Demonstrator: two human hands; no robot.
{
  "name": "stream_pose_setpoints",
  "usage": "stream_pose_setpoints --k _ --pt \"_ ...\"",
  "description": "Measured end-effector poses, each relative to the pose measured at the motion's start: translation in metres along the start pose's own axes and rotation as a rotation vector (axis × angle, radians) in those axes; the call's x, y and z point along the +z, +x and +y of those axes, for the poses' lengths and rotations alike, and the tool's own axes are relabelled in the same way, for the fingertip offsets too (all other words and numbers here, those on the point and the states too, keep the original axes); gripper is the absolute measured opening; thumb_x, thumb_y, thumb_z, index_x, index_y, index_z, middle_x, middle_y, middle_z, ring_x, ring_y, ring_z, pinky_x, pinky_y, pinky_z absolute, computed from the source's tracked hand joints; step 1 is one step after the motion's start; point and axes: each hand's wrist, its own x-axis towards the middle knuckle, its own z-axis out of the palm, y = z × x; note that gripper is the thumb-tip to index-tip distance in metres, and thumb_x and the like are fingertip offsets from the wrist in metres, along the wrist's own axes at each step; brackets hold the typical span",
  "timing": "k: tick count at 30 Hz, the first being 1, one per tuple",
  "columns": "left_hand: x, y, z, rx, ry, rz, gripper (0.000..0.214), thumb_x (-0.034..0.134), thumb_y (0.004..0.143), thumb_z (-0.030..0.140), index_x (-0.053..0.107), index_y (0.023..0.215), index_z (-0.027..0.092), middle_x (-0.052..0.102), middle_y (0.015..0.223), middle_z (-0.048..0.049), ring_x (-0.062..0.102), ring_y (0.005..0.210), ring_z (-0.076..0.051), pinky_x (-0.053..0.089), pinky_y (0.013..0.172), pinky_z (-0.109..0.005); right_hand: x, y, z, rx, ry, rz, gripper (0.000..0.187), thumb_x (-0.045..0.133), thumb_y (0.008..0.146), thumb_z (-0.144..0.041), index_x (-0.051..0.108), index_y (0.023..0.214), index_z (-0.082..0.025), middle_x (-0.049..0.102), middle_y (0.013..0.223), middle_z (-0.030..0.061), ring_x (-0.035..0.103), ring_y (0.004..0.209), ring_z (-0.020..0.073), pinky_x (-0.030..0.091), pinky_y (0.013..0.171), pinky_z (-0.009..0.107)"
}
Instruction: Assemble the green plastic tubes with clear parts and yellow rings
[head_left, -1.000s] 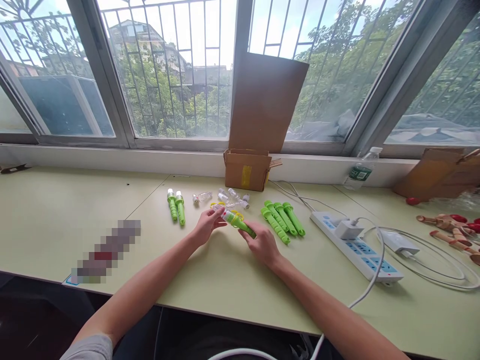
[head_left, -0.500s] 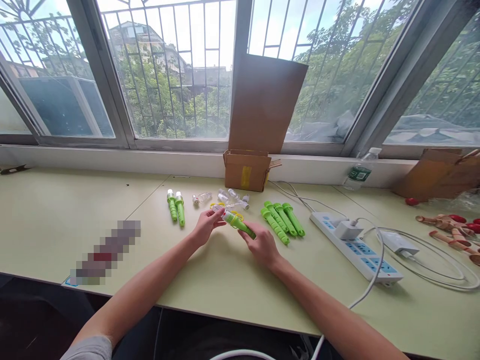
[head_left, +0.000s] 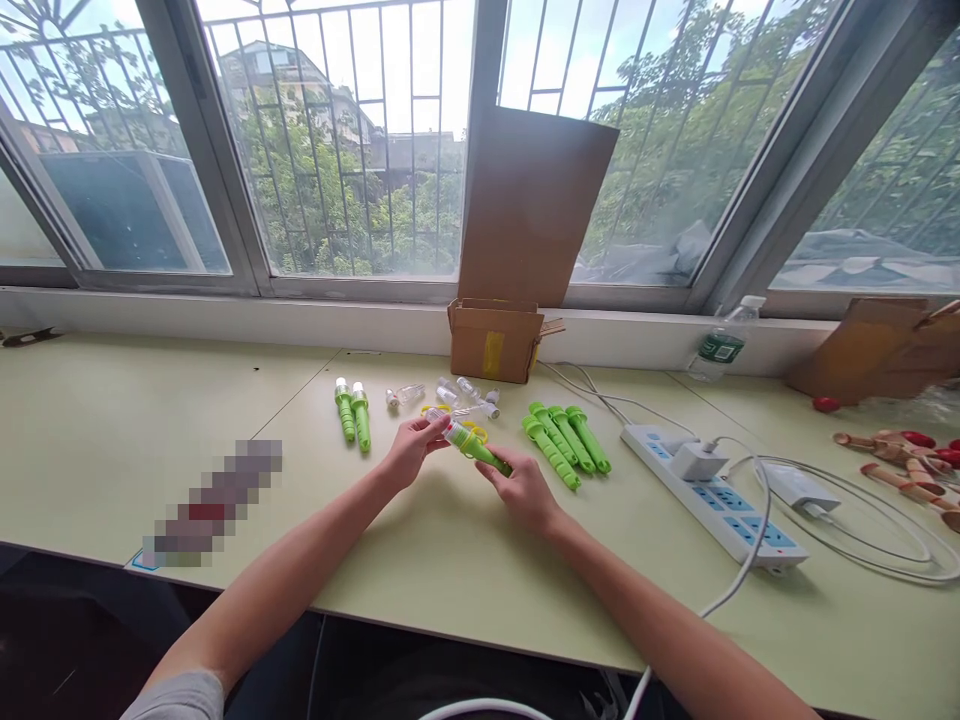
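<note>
Between my hands, over the middle of the table, is a green plastic handle (head_left: 471,446) with a white band and a red spot near its upper end. My right hand (head_left: 529,492) is closed around its lower end. At the other end, my left hand (head_left: 411,450) pinches a clear plastic piece (head_left: 435,415) that meets the handle; whether the two are joined I cannot tell. Just behind lie several clear plastic pieces (head_left: 448,391) and yellow rings (head_left: 478,432). Two green handles with white tops (head_left: 360,420) lie to the left, and several green handles (head_left: 552,452) to the right.
A cardboard box (head_left: 495,340) stands against the windowsill. To the right are a white power strip (head_left: 716,500) with cables, a plastic bottle (head_left: 724,340) and wooden pieces (head_left: 911,470). A blurred-out object (head_left: 217,500) lies at the left.
Almost nothing differs. Both hands keep their hold on the green handle and clear piece, and the view has shifted very slightly.
</note>
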Motion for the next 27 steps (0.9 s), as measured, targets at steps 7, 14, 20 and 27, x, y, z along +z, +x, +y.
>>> stream_pose_setpoints --k 7,14,20,27 --pt "0.0 -0.001 0.001 0.005 0.005 -0.004 0.037 0.071 0.071 0.043 0.069 0.087 0.01 0.07 0.086 -0.0111 0.065 0.085 -0.022 0.046 0.091 -0.04 0.0 0.002 -0.002 0.057 0.173 -0.059 0.032 0.054 0.081 -0.043 0.068 0.096 -0.019 0.054 0.066 -0.0018 0.047 0.061 0.0139 0.036 0.056 0.024" --pt "-0.001 0.0 0.0 -0.014 -0.005 0.001 0.036 0.072 0.071 0.042 0.069 0.085 0.009 0.069 0.086 -0.0111 0.064 0.082 -0.02 0.047 0.087 -0.038 -0.006 0.002 -0.005 0.307 0.511 -0.253 0.034 0.06 0.075 -0.051 0.057 0.072 -0.018 0.042 0.058 -0.0047 0.03 0.042 0.006 0.021 0.038 0.021" --pt "-0.002 0.0 0.0 -0.022 -0.007 -0.025 0.034 0.072 0.071 0.041 0.069 0.083 0.01 0.069 0.084 -0.0098 0.064 0.081 -0.019 0.047 0.087 -0.036 -0.013 0.003 -0.004 0.478 0.744 -0.403 0.036 0.066 0.071 -0.051 0.056 0.077 -0.017 0.045 0.058 -0.0045 0.029 0.039 0.0043 0.018 0.037 0.02" --pt "-0.001 -0.002 0.006 0.005 -0.008 -0.105 0.033 0.07 0.073 0.039 0.068 0.088 0.01 0.068 0.088 -0.0108 0.063 0.085 -0.02 0.047 0.087 -0.035 -0.021 0.003 -0.007 0.626 0.88 -0.569 0.033 0.058 0.077 -0.047 0.058 0.095 -0.019 0.048 0.061 -0.0039 0.028 0.038 0.0047 0.017 0.036 0.019"
